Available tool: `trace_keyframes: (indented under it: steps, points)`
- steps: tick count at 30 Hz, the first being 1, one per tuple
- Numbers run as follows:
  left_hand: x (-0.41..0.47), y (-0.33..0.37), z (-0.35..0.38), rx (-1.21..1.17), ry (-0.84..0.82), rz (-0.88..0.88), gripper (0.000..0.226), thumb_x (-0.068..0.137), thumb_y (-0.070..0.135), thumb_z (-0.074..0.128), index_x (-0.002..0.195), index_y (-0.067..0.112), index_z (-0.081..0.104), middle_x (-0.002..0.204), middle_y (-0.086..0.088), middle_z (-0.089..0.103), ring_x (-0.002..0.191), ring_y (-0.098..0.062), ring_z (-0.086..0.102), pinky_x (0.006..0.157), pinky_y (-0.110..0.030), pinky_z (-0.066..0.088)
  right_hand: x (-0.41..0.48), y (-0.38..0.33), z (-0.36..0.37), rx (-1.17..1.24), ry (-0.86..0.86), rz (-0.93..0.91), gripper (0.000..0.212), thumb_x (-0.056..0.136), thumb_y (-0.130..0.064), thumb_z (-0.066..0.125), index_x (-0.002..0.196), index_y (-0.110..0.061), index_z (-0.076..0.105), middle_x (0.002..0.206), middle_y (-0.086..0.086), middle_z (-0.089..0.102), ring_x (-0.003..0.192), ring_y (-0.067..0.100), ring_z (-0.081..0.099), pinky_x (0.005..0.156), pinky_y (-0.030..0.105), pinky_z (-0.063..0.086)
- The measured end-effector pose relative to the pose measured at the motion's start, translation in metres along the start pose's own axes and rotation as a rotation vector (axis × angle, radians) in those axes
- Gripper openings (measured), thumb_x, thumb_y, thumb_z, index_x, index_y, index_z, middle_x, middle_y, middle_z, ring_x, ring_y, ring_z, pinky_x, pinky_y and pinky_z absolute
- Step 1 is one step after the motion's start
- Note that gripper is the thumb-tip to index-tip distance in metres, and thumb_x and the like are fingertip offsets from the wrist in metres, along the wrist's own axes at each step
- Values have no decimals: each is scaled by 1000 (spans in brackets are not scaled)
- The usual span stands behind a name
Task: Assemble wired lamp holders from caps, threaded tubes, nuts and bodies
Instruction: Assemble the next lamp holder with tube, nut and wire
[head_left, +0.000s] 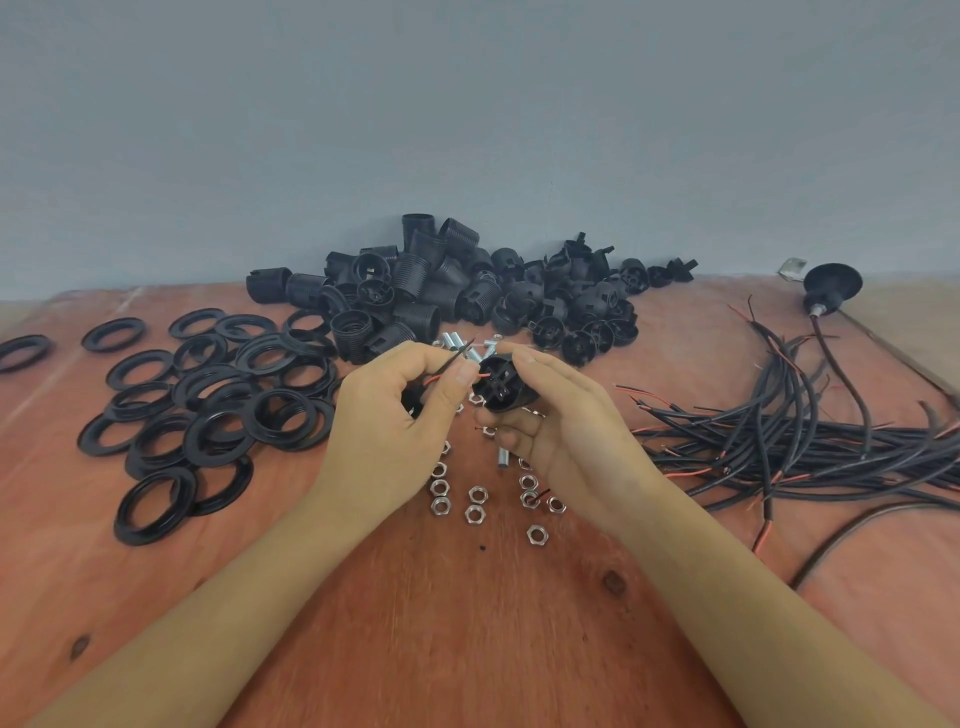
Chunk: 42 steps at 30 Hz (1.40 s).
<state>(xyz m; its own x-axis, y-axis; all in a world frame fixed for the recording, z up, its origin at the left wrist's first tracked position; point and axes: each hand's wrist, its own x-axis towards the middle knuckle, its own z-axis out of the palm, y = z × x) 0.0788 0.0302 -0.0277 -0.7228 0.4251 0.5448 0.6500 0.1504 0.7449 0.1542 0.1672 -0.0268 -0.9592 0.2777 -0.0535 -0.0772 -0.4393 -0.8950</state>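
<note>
- Right hand (561, 431) up over the middle of the table (467, 623), curled round a black lamp holder body (501, 387) — open end turned toward the left hand.
- Left hand (395, 421) just beside it, pinching a thin black wire (457, 358) and a red wire (434, 381) between thumb and forefinger, right at the body's mouth.
- Red wire reaching into the open end; impossible to tell how deep, or whether seated.
- Black wire slanting up and away past the left fingertips, well clear of the body.
- Directly under both hands, flat on the table: loose hex nuts (475, 514) strewn toward the near edge, plus one threaded tube (503, 458) half hidden below the right palm.
- More threaded tubes (460, 341) peeking out just beyond the fingers, mostly covered.
- Along the far edge, against the wall (467, 130): heap of black holder parts (467, 291), too jumbled to sort bodies from caps.
- Left side of the table: spread of black rings (218, 395), overlapping — outermost one cut off by the frame.
- Right side: bundle of black and red cables (805, 441), running out past the right edge of view.
- Far right corner: one wired lamp holder (831, 286), small and soft in focus.
</note>
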Motion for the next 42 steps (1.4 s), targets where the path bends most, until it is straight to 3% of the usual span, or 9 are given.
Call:
trace_keyframes:
  steps: [13, 17, 25, 29, 35, 39, 42]
  points:
    - [0, -2, 0, 49, 25, 96, 16, 94, 27, 63, 83, 15, 69, 70, 4, 60, 66, -12, 56, 65, -17, 42, -2, 1, 2, -19, 4, -66, 50, 74, -36, 69, 118, -13, 63, 92, 8, 73, 74, 20, 72, 63, 24, 53]
    - [-2, 0, 1, 41, 26, 126, 3, 88, 21, 65, 87, 24, 65, 71, 11, 57, 65, -7, 56, 63, -11, 41, -3, 1, 3, -21, 18, -84, 46, 75, -35, 69, 115, -14, 64, 91, 6, 73, 70, 19, 71, 61, 22, 53]
    - [-2, 0, 0, 18, 71, 144, 7, 87, 12, 69, 84, 17, 66, 74, 5, 63, 64, -11, 57, 59, -12, 42, -4, 1, 4, -75, 32, -144, 45, 74, -36, 70, 114, -16, 64, 98, 13, 71, 74, 23, 73, 66, 26, 55]
    - [0, 0, 0, 32, 64, 152, 15, 87, 4, 71, 81, 17, 66, 72, 5, 63, 65, -14, 57, 59, -15, 43, -5, 2, 5, -148, 48, -244, 39, 74, -36, 69, 109, -20, 64, 88, 4, 71, 74, 23, 72, 60, 24, 54]
    - [-2, -1, 0, 26, 85, 185, 13, 87, 6, 70, 83, 18, 66, 75, 6, 64, 68, -11, 58, 62, -19, 45, -6, 5, 5, -214, 48, -333, 31, 78, -29, 70, 108, -22, 66, 88, 0, 69, 79, 19, 67, 64, 24, 55]
    - [-3, -4, 1, 60, 92, 207, 13, 86, 7, 70, 83, 18, 66, 74, 6, 64, 69, -7, 59, 63, -16, 45, -6, 7, 5, -232, 55, -393, 23, 88, -8, 69, 108, -19, 66, 88, -3, 70, 74, 10, 69, 67, 18, 54]
    - [-5, -7, 3, 75, 89, 208, 10, 85, 5, 72, 82, 14, 68, 72, 1, 66, 68, -11, 60, 62, -21, 47, -7, 6, 5, -248, 38, -424, 26, 87, -6, 69, 109, -18, 64, 86, -8, 72, 74, 10, 71, 68, 16, 53]
